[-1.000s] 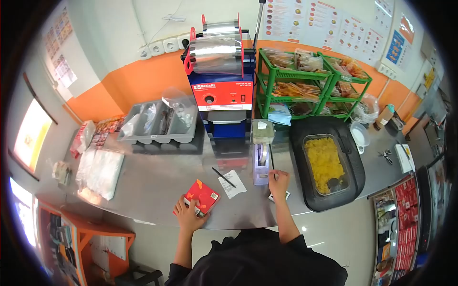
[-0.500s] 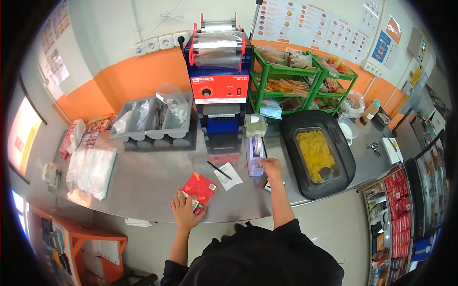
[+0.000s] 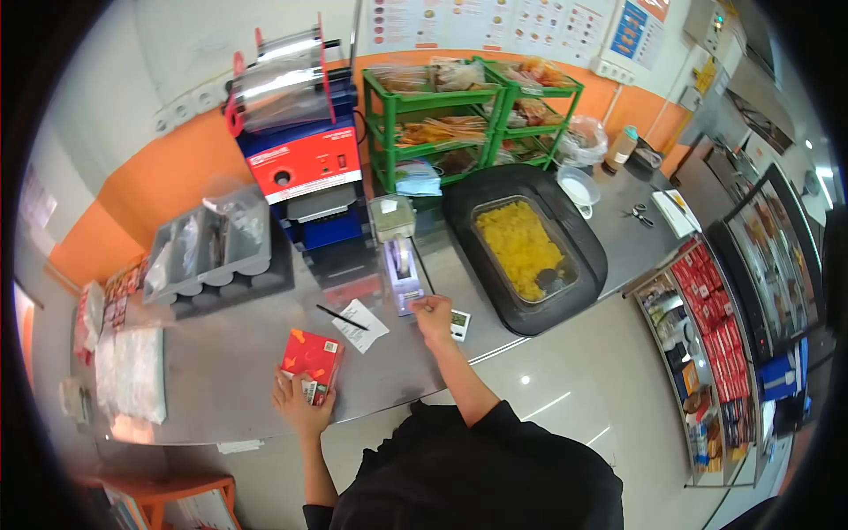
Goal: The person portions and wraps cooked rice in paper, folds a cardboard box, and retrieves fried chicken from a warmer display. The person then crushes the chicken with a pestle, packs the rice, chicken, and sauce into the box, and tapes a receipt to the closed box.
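Note:
My left hand (image 3: 303, 403) grips the lower end of a red cardboard box (image 3: 311, 355) lying on the steel counter, fingers over its top and thumb at the right side. A white printed label (image 3: 311, 389) shows on the box beside my fingers. My right hand (image 3: 433, 320) is closed in a pinch at the near end of a lilac tape dispenser (image 3: 403, 287). The clear tape between the fingertips is hard to make out. Left of the dispenser lie a paper slip (image 3: 368, 329) and a black pen (image 3: 341, 317). A small white digital device (image 3: 459, 325) sits just right of my right hand.
Behind stand a cup sealer (image 3: 305, 163), a grey compartment tray (image 3: 212, 256) and green racks (image 3: 380, 132) with bagged goods. A black-rimmed container (image 3: 574, 256) of yellow food sits at right, scissors (image 3: 638, 215) beyond it. Plastic packs (image 3: 131, 375) lie at left.
My view has swung right, so the counter things appear further left. The red box looks turned more upright under my left hand. My right hand remains at the dispenser's near end, uncovering the white device.

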A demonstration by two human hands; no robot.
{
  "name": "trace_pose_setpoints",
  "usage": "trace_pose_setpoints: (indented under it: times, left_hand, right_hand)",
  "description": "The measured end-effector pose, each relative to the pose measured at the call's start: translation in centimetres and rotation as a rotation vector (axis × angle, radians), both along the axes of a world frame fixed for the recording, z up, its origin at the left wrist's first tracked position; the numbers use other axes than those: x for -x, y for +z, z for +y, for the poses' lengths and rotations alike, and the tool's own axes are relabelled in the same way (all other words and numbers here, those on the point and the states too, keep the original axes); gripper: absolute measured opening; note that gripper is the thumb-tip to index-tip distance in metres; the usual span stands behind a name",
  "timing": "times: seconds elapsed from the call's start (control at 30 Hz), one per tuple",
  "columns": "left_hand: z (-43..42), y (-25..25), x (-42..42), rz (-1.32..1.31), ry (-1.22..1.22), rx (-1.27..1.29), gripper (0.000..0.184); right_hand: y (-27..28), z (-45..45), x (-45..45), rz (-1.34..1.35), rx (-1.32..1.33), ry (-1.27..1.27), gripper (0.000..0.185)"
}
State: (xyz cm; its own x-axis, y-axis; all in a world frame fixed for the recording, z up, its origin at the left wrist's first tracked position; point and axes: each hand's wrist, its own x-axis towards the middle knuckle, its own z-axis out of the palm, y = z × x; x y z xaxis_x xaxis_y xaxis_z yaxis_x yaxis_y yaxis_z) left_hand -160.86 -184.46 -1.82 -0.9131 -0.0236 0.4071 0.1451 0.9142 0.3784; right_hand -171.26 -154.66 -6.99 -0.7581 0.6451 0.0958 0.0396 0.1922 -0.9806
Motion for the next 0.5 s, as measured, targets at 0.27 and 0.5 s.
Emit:
trace_pose_setpoints:
  times: [0.27,0.5]
  left_hand:
    - [0.0,0.4,-0.1,-0.011,0.025,-0.001,0.052]
    - [0.2,0.6,-0.1,0.0,0.002,-0.022,0.06]
  right_hand:
    - [1.3,-0.3,-0.9,-0.223,-0.253,-0.009,0.007]
    - [7.9,-2.8,-5.0,0.014,-0.002,0.332,0.011]
